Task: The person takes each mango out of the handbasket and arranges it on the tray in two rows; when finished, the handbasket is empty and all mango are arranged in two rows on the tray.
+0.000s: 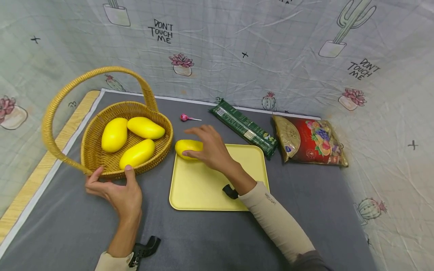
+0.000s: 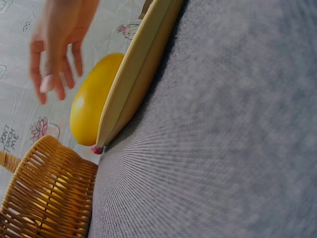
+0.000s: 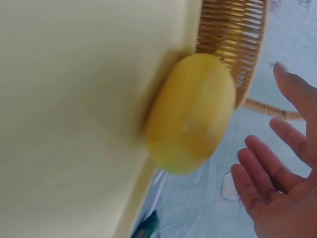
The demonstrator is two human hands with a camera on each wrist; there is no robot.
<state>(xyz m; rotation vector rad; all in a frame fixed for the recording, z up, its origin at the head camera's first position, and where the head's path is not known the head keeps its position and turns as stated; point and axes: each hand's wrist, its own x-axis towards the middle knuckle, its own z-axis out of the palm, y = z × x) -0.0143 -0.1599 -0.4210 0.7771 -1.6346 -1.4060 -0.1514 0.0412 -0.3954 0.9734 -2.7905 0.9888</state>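
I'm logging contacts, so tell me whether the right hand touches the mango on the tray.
No: the right wrist view shows a gap between the right hand and the mango.

Lollipop, green packet, red bag

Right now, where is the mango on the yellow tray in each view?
Head: the mango is left of centre, at the far left corner of the tray.
Left wrist: left side, near mid-height.
Right wrist: just right of centre.
Shared landmark: the wicker basket.
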